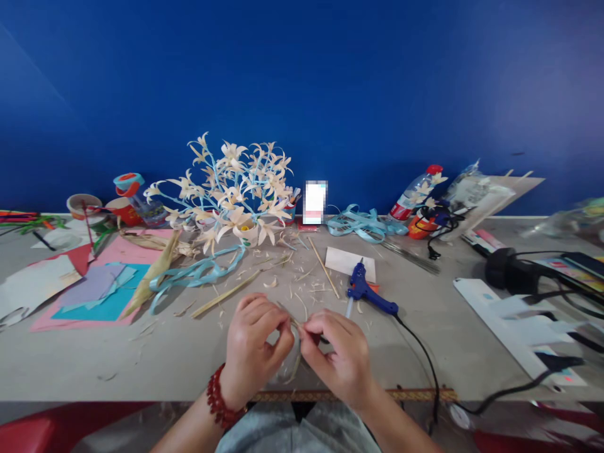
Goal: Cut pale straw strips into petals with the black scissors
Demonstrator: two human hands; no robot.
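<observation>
Near the table's front edge, my left hand (255, 340) and my right hand (338, 353) face each other, fingertips almost touching. Both pinch a thin, pale dry husk strip (296, 323), and part of it is hidden by the fingers. Another thin curved strand (297, 365) hangs below, between the hands. Just beyond my right hand lies a blue hot glue gun (365, 289), with a white card (340, 261) partly beneath it. Husk scraps (302, 289) litter the table ahead of my fingers.
Cream husk flowers (236, 189) on blue stems stand at the back. Blue ribbon (198, 274), a dry husk (153, 277) and coloured paper (99, 296) lie left. Rightward are wires (410, 255), a bottle (415, 192) and a power strip (504, 333). The glue gun's cord (425, 352) crosses the front edge.
</observation>
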